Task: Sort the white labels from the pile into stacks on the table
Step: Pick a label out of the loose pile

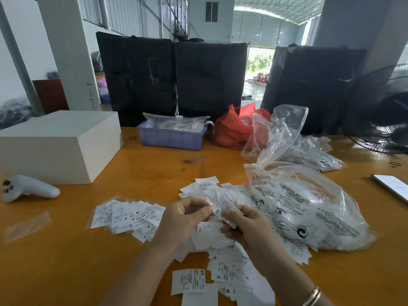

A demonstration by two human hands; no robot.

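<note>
A lavender tray (171, 138) at the back of the orange table (66, 261) is filled with bagged labels, a red bag (231, 131) is bunched beside it, and two clear printed bags (309, 208) of white labels lie to the right. One label marked XS (223, 209) is pinched between the left hand (185, 219) and the right hand (245, 226) above the loose pile (220, 257). One fanned stack of M labels (130, 217) is laid out to the left of the hands.
</note>
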